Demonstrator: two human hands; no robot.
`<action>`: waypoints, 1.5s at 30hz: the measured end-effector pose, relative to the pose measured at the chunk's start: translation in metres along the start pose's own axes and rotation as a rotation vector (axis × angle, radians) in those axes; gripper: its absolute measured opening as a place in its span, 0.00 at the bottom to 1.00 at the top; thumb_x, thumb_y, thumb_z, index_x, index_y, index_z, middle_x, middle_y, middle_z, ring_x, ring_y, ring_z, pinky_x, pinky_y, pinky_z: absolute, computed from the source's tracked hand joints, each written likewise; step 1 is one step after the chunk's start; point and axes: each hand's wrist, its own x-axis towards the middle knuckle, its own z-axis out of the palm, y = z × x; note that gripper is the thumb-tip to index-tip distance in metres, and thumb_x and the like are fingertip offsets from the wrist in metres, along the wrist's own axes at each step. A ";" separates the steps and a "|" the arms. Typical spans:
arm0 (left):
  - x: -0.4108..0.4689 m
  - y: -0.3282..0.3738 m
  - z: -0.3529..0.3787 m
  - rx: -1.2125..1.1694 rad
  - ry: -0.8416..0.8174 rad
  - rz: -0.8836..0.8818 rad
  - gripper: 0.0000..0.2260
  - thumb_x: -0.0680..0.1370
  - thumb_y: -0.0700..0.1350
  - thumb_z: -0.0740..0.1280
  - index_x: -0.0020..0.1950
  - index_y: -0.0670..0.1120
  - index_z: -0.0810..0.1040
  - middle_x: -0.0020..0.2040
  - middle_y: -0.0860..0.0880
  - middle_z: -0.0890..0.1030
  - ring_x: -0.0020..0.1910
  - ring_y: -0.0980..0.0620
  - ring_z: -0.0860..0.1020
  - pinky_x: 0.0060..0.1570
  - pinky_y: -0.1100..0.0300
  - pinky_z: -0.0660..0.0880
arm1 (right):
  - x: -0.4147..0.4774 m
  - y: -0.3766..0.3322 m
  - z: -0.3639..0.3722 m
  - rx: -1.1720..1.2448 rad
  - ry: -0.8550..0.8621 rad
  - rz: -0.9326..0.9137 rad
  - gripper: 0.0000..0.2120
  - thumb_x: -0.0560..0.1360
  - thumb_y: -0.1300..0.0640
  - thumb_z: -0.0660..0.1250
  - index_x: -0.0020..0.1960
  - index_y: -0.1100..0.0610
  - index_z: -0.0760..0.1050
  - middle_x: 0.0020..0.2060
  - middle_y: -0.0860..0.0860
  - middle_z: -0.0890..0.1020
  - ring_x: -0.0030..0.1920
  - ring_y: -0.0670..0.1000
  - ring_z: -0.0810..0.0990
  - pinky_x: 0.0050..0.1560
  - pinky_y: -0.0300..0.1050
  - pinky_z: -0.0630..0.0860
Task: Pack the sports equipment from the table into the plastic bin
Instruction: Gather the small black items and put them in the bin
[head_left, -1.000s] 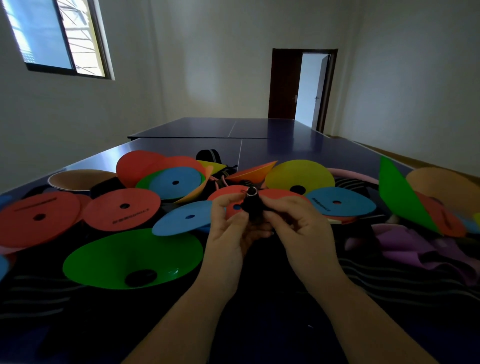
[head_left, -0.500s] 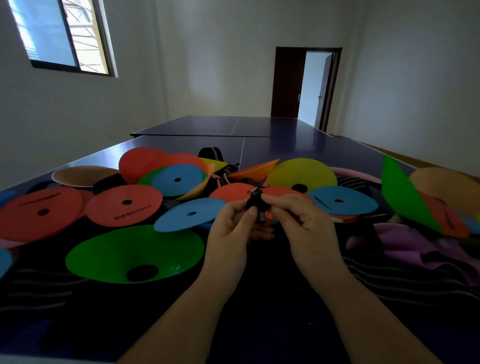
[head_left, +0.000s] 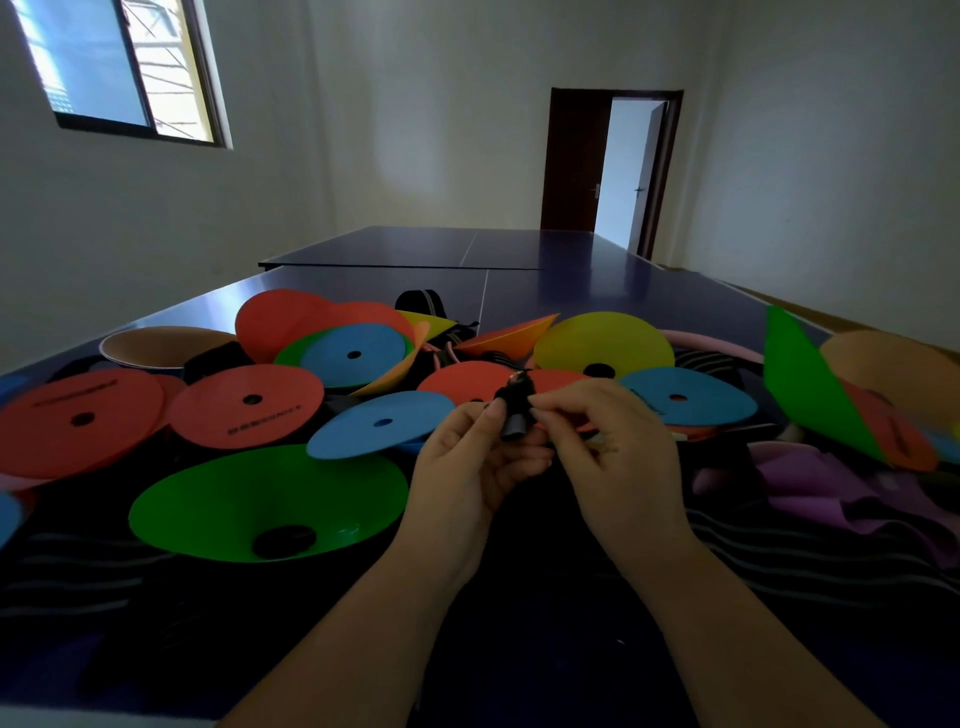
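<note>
As our left hand (head_left: 467, 470) and right hand (head_left: 621, 460) pinch a small black item (head_left: 515, 415), next we find the unseen bin.

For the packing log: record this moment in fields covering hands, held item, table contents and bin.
left hand: pinches small black item
right hand: pinches same item
item kind: cannot tell
table: dark blue, strewn with coloured marker discs
purple cloth: table's right side
plastic bin: not in view
</note>
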 end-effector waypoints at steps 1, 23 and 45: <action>0.000 0.000 0.000 -0.025 -0.002 -0.014 0.07 0.80 0.42 0.63 0.49 0.39 0.77 0.38 0.43 0.83 0.34 0.51 0.82 0.35 0.62 0.81 | 0.001 -0.001 0.001 0.013 -0.014 -0.005 0.07 0.77 0.57 0.65 0.49 0.57 0.82 0.45 0.41 0.77 0.49 0.37 0.76 0.53 0.29 0.69; -0.007 -0.006 -0.002 0.762 0.098 0.428 0.13 0.80 0.39 0.65 0.53 0.59 0.76 0.48 0.56 0.83 0.48 0.60 0.82 0.47 0.64 0.80 | -0.001 -0.003 0.003 0.060 -0.095 0.184 0.10 0.77 0.60 0.69 0.57 0.51 0.81 0.48 0.33 0.77 0.54 0.36 0.78 0.54 0.29 0.74; -0.004 -0.011 -0.005 0.702 0.186 0.401 0.06 0.79 0.39 0.68 0.53 0.49 0.80 0.44 0.51 0.85 0.43 0.54 0.84 0.46 0.55 0.82 | -0.001 -0.002 0.003 0.021 -0.074 0.189 0.04 0.75 0.59 0.72 0.43 0.52 0.79 0.38 0.39 0.78 0.42 0.42 0.78 0.41 0.30 0.73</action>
